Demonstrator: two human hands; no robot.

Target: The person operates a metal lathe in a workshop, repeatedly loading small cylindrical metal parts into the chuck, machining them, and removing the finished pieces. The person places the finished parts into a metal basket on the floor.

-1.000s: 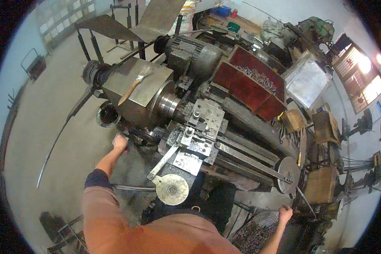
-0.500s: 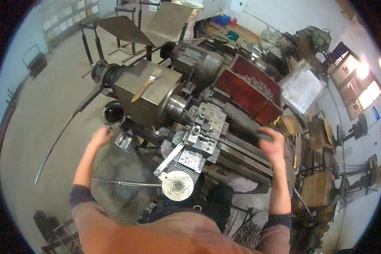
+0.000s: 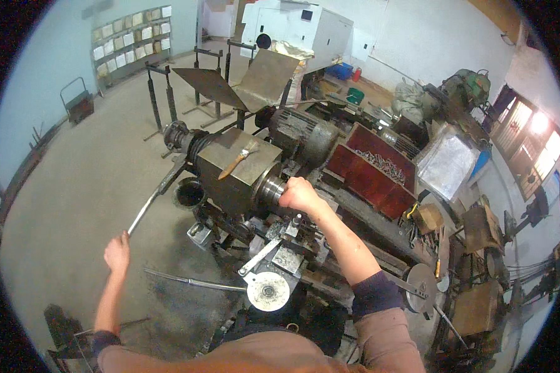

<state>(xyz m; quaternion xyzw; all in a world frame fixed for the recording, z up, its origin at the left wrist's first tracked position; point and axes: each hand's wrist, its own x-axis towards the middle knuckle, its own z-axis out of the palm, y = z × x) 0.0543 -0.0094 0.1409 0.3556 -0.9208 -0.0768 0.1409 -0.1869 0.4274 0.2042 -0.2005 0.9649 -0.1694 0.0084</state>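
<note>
Lathe lever at left was newly clasped by the left hand; the right hand had reached the spindle, grasp unclear, engaging both.

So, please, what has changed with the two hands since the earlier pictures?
The left hand moved left and took hold of the long lever. The right hand moved up and left to the shiny chuck. The brush still lies on the headstock, and the red tray still holds metal pieces.
</note>
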